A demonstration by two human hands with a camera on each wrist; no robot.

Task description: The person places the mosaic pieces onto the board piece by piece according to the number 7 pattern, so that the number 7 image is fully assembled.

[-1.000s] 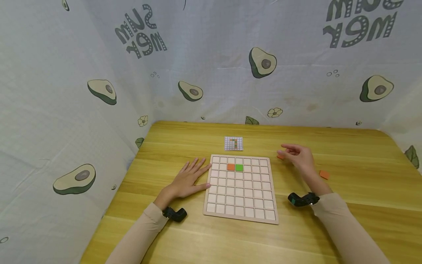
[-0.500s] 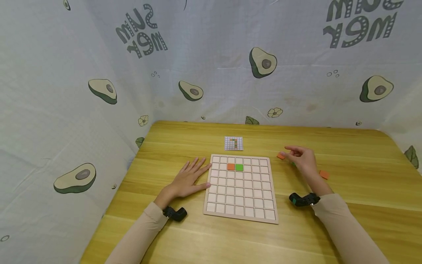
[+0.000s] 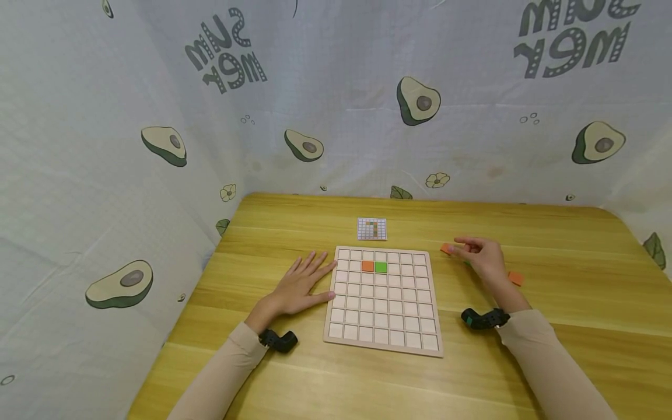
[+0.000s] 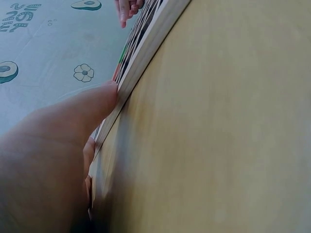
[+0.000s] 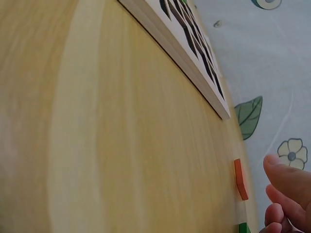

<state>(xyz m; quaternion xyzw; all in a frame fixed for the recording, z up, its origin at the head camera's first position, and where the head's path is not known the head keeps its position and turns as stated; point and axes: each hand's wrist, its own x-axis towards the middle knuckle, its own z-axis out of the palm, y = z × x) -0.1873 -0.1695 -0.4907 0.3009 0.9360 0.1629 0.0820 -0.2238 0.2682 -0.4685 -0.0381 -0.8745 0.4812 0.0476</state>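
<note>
We see two hands at a wooden table (image 3: 283, 385), with a square wooden board (image 3: 381, 321) lying flat on it between them. The left hand (image 3: 296, 290) rests on the table at the board's left side. Its fingers are spread apart, and its thumb and pointing finger touch the board's edge. It grips nothing.

The right hand (image 3: 484, 256) is up above the table, to the right of the board. We see its thumb and pointing finger apart, with nothing pinched between them, and the other fingers bend in loosely. Just past its thumb lies a loose orange tile (image 3: 445, 248), and the side wrist view shows us a gap between them. A loose green tile (image 5: 243, 227) lies partly hidden below this hand. Another orange tile (image 3: 515, 278) lies just beside the right wrist.

On the board, in the second row from the far side, we find an orange square (image 3: 368, 266) in the third box from the left. A green square (image 3: 381, 267) sits in the next box. Behind the board lies a little card (image 3: 371, 229) with a coloured grid. A pale cloth (image 3: 336, 70) with avocado pictures hangs behind the table.
</note>
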